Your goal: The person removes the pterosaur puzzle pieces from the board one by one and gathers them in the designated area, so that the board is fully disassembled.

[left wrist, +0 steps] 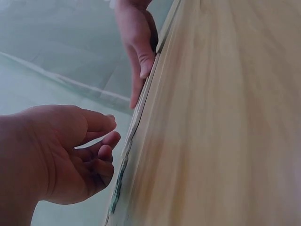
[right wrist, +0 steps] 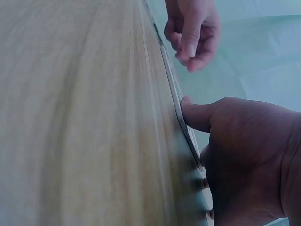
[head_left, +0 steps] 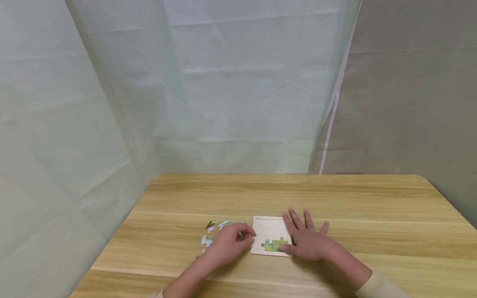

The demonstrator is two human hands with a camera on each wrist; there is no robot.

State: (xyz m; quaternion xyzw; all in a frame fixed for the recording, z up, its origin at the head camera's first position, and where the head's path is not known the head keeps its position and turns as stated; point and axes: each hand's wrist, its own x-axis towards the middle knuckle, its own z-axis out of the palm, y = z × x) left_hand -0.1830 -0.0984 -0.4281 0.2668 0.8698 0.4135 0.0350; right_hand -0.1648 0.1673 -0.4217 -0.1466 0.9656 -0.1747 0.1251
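A pale wooden puzzle board [head_left: 267, 227] lies flat on the table, and green jigsaw pieces [head_left: 273, 245] sit together along its near right part. My right hand [head_left: 310, 241] rests over the board's right edge with its fingers spread, the thumb on the green pieces. Just off the board's left edge hovers my left hand [head_left: 228, 245]. In the left wrist view its fingers [left wrist: 107, 165] are loosely bent, with a gap to the thumb and nothing seen between them. Several loose jigsaw pieces [head_left: 206, 241] lie left of the board, partly hidden behind the left hand.
The wood-grain table [head_left: 357, 203] extends beyond the board on every side. Pale cloth sheets [head_left: 246, 91] hang behind its far edge and along the left, with a darker grey sheet [head_left: 406, 99] at the right.
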